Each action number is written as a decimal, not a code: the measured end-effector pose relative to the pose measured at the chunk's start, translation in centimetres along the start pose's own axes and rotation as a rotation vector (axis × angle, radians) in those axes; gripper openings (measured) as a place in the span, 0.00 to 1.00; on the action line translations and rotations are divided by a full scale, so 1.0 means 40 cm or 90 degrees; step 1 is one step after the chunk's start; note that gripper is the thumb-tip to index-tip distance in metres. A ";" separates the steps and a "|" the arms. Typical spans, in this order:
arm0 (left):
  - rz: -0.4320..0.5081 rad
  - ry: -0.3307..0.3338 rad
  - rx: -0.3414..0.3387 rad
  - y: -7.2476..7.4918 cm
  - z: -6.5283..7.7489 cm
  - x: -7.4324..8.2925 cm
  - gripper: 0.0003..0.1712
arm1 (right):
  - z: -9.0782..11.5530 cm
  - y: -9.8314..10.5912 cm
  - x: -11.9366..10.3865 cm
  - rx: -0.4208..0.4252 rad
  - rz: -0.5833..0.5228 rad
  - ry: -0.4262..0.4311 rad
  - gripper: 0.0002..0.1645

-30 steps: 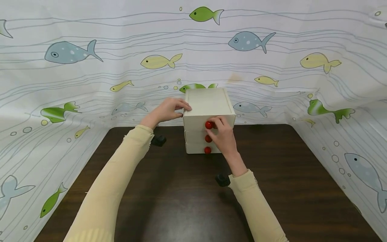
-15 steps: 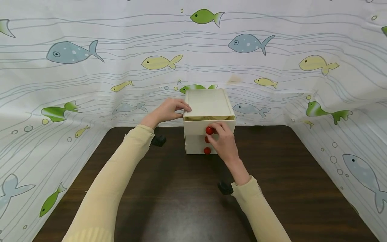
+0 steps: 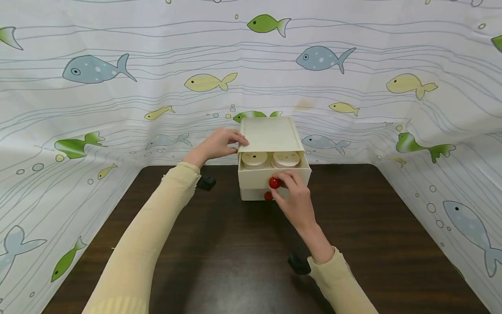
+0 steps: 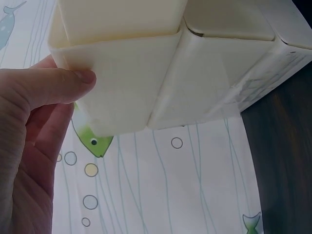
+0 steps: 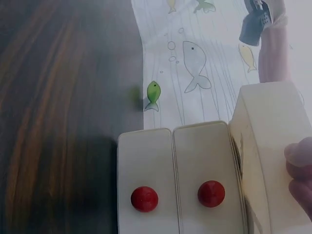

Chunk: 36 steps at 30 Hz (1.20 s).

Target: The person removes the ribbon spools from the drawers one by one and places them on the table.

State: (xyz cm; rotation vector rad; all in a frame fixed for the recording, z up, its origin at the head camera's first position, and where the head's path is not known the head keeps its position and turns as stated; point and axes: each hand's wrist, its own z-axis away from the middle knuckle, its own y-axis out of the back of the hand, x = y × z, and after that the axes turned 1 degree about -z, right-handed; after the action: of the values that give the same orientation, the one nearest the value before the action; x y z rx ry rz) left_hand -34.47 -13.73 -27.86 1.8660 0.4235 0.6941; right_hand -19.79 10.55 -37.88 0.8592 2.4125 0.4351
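Three-drawer white cabinet (image 3: 268, 133) stood on the dark wood-grain bench (image 3: 235, 266), its rear near the fish-print cloth (image 3: 157, 43); could not tell whether the two touched. Top drawer (image 3: 255, 177) projected well past the cabinet's front edge, overhanging the two lower drawers, whose fronts lay flush with each other in the right wrist view.

Right hand (image 3: 296, 198): thumb and fingers pinched the top drawer's red knob (image 3: 274, 182). Left hand (image 3: 219, 143): gripped the cabinet's upper left edge near the front corner, fingers over the top panel, thumb pressed to the side wall. Left wrist view showed the drawer's side wall (image 4: 122, 17) emerging inside the casing rim, a narrow gap between.

Inside the drawer, two round white objects (image 3: 254, 158) (image 3: 285, 159) sat side by side, their printed tops below the cabinet's top panel; print unreadable.

Bottom red knob (image 5: 145, 199) and middle red knob (image 5: 211, 193) stuck out of their drawer fronts; the right wrist view placed both under the overhang, clear of the right hand.

Room: bench surface extended forward of the drawer and along both sides of the cabinet, as far as the side cloth. Right forearm came in from the front right, left forearm from the front left.
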 end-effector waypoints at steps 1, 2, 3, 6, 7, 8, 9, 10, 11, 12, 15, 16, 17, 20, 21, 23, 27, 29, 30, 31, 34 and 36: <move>0.000 -0.001 0.000 0.000 0.000 -0.001 0.18 | 0.005 0.002 -0.004 0.004 -0.007 -0.004 0.20; 0.000 -0.001 0.000 0.000 0.000 -0.001 0.18 | 0.010 0.004 -0.008 0.008 -0.014 -0.007 0.20; -0.001 -0.002 0.000 -0.001 0.000 -0.002 0.18 | 0.015 0.006 -0.012 0.011 -0.017 -0.007 0.20; -0.004 -0.002 0.000 -0.001 -0.001 -0.003 0.19 | 0.028 0.014 -0.026 0.016 -0.008 0.000 0.21; -0.006 -0.002 0.000 -0.001 -0.001 -0.003 0.19 | 0.032 0.017 -0.031 0.017 -0.003 0.002 0.21; -0.007 -0.001 0.000 -0.001 -0.002 -0.003 0.19 | 0.036 0.021 -0.037 0.018 -0.001 0.004 0.21; -0.009 -0.001 0.001 -0.001 -0.002 -0.003 0.19 | 0.040 0.025 -0.042 0.017 0.002 0.005 0.21; -0.010 0.000 0.001 -0.002 -0.003 -0.002 0.19 | 0.043 0.028 -0.048 0.016 0.002 0.005 0.21; -0.011 0.000 0.001 -0.002 -0.003 -0.002 0.19 | 0.048 0.031 -0.051 0.015 0.003 0.003 0.22; -0.010 -0.001 0.001 -0.002 -0.003 -0.002 0.19 | 0.051 0.034 -0.056 0.014 0.003 0.002 0.22; -0.007 -0.002 0.004 -0.003 -0.003 0.000 0.18 | 0.062 0.043 -0.068 0.012 0.009 0.001 0.22; -0.006 -0.002 0.005 -0.003 -0.003 0.000 0.18 | 0.066 0.046 -0.071 0.010 0.010 0.000 0.22; -0.004 -0.001 0.005 -0.003 -0.003 0.001 0.18 | 0.069 0.049 -0.075 0.006 0.013 -0.001 0.22; -0.006 0.003 0.006 -0.002 -0.002 0.001 0.18 | 0.078 0.059 -0.085 -0.002 0.014 0.002 0.21; -0.005 0.003 0.007 -0.001 -0.001 0.000 0.18 | 0.081 0.063 -0.088 -0.004 0.013 0.005 0.21; 0.004 0.001 0.006 0.000 -0.001 -0.005 0.18 | 0.087 0.069 -0.093 -0.005 0.014 0.012 0.21; 0.024 -0.001 -0.002 0.001 -0.001 -0.013 0.19 | 0.101 0.078 -0.099 -0.003 0.022 0.028 0.22; 0.035 0.002 -0.010 0.004 0.000 -0.014 0.19 | 0.108 0.081 -0.102 -0.007 0.027 0.031 0.23; 0.039 0.004 -0.013 0.006 0.001 -0.014 0.20 | 0.111 0.082 -0.103 -0.009 0.029 0.032 0.23; 0.046 0.006 -0.017 0.007 0.002 -0.013 0.20 | 0.114 0.083 -0.105 -0.010 0.031 0.034 0.23; 0.066 0.011 -0.031 0.010 0.004 -0.014 0.22 | 0.125 0.084 -0.108 -0.013 0.034 0.040 0.24; 0.072 0.014 -0.040 0.011 0.007 -0.014 0.23 | 0.132 0.084 -0.111 -0.013 0.034 0.045 0.24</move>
State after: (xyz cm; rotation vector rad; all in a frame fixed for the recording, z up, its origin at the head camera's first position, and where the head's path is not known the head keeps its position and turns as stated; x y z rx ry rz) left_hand -34.74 -14.44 -27.70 1.8348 0.3087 0.7965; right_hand -12.19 10.77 -38.90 0.9156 2.4499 0.5171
